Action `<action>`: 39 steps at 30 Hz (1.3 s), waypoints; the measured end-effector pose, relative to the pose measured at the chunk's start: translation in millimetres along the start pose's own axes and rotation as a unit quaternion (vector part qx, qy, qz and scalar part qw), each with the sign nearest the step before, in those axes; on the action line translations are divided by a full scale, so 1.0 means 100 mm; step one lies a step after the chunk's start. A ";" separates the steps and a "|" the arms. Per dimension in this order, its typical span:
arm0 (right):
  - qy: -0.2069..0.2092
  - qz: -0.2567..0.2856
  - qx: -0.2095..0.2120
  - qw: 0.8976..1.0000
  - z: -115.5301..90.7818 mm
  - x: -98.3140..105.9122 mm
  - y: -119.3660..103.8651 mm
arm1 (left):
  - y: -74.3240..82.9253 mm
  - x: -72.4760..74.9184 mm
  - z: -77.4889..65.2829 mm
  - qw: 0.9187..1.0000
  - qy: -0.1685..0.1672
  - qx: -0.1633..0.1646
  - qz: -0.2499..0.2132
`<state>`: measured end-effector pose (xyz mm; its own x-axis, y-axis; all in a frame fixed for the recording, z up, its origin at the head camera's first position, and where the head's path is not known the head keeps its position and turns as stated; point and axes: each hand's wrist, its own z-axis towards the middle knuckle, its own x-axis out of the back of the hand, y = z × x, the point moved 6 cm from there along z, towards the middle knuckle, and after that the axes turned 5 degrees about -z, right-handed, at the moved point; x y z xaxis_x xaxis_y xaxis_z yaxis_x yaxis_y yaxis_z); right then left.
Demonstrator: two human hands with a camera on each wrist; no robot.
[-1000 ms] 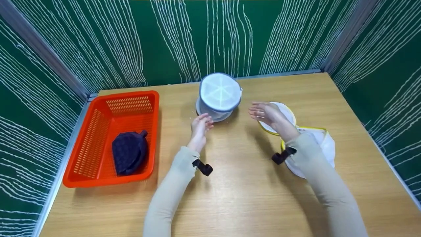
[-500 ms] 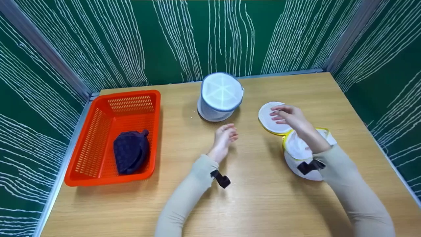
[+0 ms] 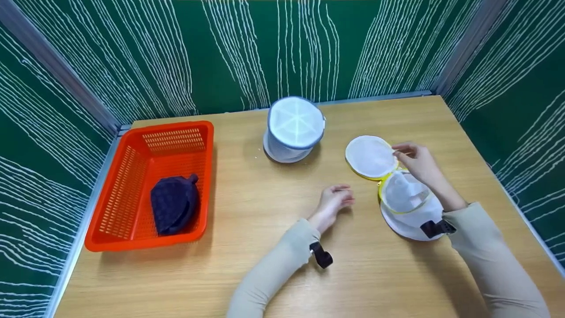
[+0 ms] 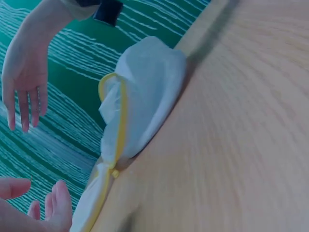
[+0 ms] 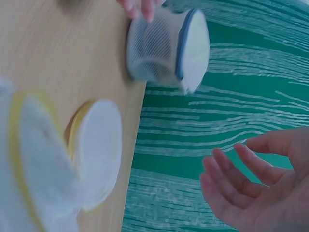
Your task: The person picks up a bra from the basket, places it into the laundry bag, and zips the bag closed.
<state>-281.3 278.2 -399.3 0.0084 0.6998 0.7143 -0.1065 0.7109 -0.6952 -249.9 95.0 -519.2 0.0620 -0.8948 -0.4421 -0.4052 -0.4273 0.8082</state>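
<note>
A white mesh laundry bag (image 3: pixel 412 223) with yellow trim stands on the table at the right, its round lid (image 3: pixel 370 155) laid back flat toward the far side. My right hand (image 3: pixel 421 165) hovers over the bag by the lid's edge; the right wrist view shows its fingers loosely bent with nothing between them. To the left of the bag, my left hand (image 3: pixel 333 205) is over the table with relaxed fingers, apart from the bag. A second mesh laundry bag (image 3: pixel 291 132), with blue-grey trim, stands upright with its top closed near the back wall.
An orange plastic basket (image 3: pixel 205 176) stands on the left of the table (image 3: pixel 247 269). Inside lies a dark navy folded fabric item (image 3: pixel 173 205). Green panels with white wavy lines (image 3: pixel 216 48) rise at the back and both sides.
Both hands have moved right, away from the blue-trimmed bag. My right hand has passed over the lid to the yellow-trimmed bag, whose rim now stands rounder and more open.
</note>
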 end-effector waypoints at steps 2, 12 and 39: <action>0.021 -0.030 0.000 0.999 -0.01 0.05 0.06 | -0.08 -0.07 -0.01 1.000 -0.018 0.003 0.005; 0.018 -0.128 -0.025 0.991 -0.08 0.12 0.44 | -0.48 -0.32 -0.05 0.999 -0.024 0.033 0.008; -0.020 -0.178 -0.092 0.980 -0.16 0.12 1.02 | -0.83 -0.66 0.00 0.996 0.061 0.051 -0.032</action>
<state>-276.1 360.9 -462.9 -0.0267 0.4053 0.9138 0.0775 0.9122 -0.4023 -220.5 189.3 -557.5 0.1976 -0.8779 -0.4361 -0.4879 -0.4740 0.7330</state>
